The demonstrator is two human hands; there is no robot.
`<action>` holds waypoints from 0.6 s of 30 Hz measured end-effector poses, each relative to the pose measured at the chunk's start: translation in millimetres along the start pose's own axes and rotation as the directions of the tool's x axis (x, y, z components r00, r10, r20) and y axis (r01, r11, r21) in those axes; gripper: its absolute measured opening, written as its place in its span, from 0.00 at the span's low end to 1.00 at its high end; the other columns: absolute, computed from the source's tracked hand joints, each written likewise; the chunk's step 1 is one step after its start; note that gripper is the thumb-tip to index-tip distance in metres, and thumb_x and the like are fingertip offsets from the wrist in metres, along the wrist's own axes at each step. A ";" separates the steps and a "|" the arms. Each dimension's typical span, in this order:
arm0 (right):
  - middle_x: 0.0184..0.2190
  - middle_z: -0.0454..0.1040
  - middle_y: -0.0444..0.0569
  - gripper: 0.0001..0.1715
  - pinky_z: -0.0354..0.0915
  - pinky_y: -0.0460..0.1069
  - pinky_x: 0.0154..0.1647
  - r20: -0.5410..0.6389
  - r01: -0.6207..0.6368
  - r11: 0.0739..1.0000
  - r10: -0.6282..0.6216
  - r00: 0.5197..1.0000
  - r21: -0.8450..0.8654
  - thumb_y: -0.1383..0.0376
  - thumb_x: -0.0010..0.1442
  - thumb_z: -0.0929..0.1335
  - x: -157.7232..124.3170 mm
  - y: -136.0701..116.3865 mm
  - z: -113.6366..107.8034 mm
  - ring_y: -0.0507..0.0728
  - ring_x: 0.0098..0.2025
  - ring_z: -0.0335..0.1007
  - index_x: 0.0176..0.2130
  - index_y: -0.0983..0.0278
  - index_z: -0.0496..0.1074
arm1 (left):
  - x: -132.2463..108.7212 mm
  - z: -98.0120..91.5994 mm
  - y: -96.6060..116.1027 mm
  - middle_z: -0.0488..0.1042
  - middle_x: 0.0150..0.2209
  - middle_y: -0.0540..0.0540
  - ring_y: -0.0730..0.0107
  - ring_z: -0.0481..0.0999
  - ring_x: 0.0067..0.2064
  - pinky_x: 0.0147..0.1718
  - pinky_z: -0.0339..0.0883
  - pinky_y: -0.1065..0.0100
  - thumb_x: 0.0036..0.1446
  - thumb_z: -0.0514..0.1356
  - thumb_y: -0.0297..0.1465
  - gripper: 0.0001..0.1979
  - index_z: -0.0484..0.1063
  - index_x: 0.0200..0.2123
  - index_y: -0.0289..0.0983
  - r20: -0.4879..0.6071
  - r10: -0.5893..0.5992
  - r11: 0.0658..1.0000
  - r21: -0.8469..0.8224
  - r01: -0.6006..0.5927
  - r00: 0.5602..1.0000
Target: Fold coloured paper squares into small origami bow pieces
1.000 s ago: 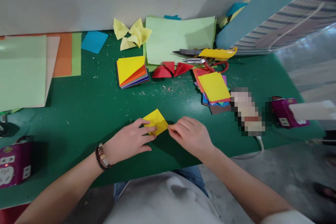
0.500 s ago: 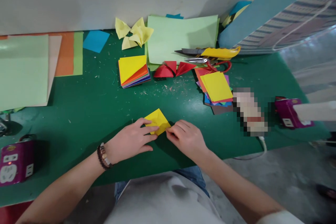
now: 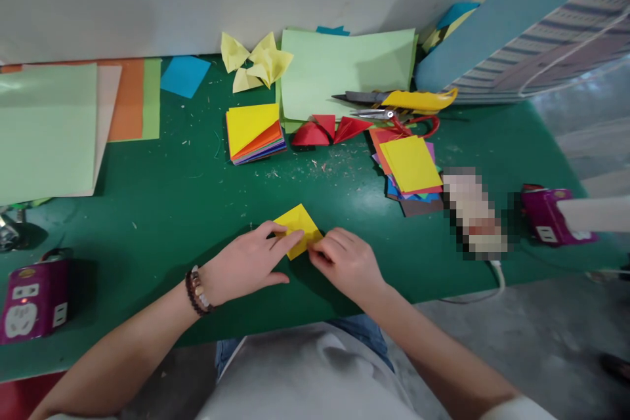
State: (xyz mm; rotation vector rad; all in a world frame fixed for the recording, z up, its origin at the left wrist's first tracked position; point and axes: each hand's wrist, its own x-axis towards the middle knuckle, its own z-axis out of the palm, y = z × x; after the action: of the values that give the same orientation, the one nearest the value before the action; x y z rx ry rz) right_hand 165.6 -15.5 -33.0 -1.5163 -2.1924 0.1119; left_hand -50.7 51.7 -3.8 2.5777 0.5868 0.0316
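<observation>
A small yellow square of folding paper (image 3: pixel 301 215) lies turned cornerwise on the green table, creases showing on its face. My left hand (image 3: pixel 251 256) rests over its left side with fingers spread, the fingertips pressing on the paper. At the right corner, my right hand (image 3: pixel 345 261) is curled, thumb and forefinger pinched on the paper's edge. The fingertips hide part of that corner. Past my hands sit folded red paper pieces (image 3: pixel 310 134) and a stack of coloured paper (image 3: pixel 252 128) with yellow on top.
Scissors (image 3: pixel 390 115) and a yellow-handled knife (image 3: pixel 418 100) lie on pale green sheets (image 3: pixel 335 65). A second paper pile (image 3: pixel 412 164) is at right, beside a blurred-out device (image 3: pixel 475 210). Purple power sockets (image 3: pixel 37 298) flank the table. Large sheets (image 3: pixel 46 131) cover the left.
The fingers of my left hand have shifted up and right across the yellow paper. My right hand's pinch has moved slightly in over the corner. The whole view has swung a little.
</observation>
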 end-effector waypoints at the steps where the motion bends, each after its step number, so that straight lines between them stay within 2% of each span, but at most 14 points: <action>1: 0.21 0.69 0.44 0.13 0.60 0.48 0.29 0.005 0.017 1.000 -0.017 1.000 0.023 0.72 0.59 0.64 0.7 -6.3 3.0 0.52 0.26 0.63 0.24 0.62 0.68 | 0.1 0.1 -0.1 0.70 0.54 0.38 0.55 0.66 0.58 0.53 0.65 0.60 0.52 0.67 0.37 0.38 0.54 0.61 0.35 0.004 -0.001 1.000 -0.001 0.001 1.000; 7: 0.25 0.73 0.47 0.12 0.63 0.49 0.31 0.010 0.089 0.987 -0.091 0.996 0.136 0.72 0.61 0.63 2.4 -34.7 16.7 0.54 0.28 0.66 0.27 0.63 0.70 | 0.2 0.7 0.3 0.70 0.54 0.39 0.57 0.65 0.59 0.54 0.65 0.61 0.53 0.67 0.34 0.37 0.53 0.61 0.36 -0.027 0.004 0.999 -0.045 -0.005 1.000; 9: 0.24 0.73 0.47 0.11 0.63 0.49 0.32 0.006 0.082 0.980 -0.085 0.996 0.181 0.71 0.61 0.64 0.6 -32.5 15.4 0.53 0.28 0.66 0.27 0.63 0.70 | -0.1 0.6 0.3 0.70 0.53 0.39 0.57 0.65 0.59 0.54 0.65 0.61 0.53 0.67 0.33 0.36 0.54 0.61 0.35 -0.029 0.003 0.999 -0.051 -0.005 1.000; 11: 0.22 0.71 0.45 0.11 0.62 0.48 0.30 -0.018 0.029 0.977 -0.026 0.999 0.210 0.71 0.60 0.65 -1.8 -25.2 11.6 0.52 0.27 0.65 0.26 0.63 0.69 | -0.5 0.6 0.0 0.70 0.53 0.38 0.57 0.66 0.58 0.53 0.66 0.61 0.53 0.67 0.34 0.36 0.54 0.61 0.36 -0.032 0.001 0.999 -0.054 -0.003 0.999; 14: 0.19 0.66 0.43 0.13 0.58 0.47 0.27 -0.066 -0.073 0.986 0.083 0.994 0.149 0.71 0.60 0.66 -4.0 -15.9 7.0 0.52 0.25 0.61 0.24 0.62 0.68 | -1.1 1.1 -0.7 0.70 0.53 0.38 0.56 0.67 0.57 0.52 0.67 0.61 0.52 0.67 0.36 0.37 0.54 0.61 0.36 -0.028 -0.002 0.999 -0.051 0.000 1.000; 18: 0.22 0.69 0.45 0.13 0.60 0.48 0.29 -0.028 0.007 0.993 -0.003 1.000 0.118 0.71 0.60 0.64 -3.4 -24.1 10.2 0.53 0.26 0.63 0.25 0.63 0.68 | -1.0 1.1 -0.9 0.69 0.54 0.38 0.56 0.65 0.58 0.53 0.66 0.60 0.53 0.67 0.37 0.37 0.54 0.61 0.35 -0.003 -0.008 0.999 -0.042 0.008 1.000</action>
State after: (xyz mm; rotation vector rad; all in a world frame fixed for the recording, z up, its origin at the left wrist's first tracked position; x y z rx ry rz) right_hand 141.4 -25.9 -35.4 -1.4394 -2.1288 0.2137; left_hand -51.8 51.5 -5.1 2.5353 0.5920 0.0448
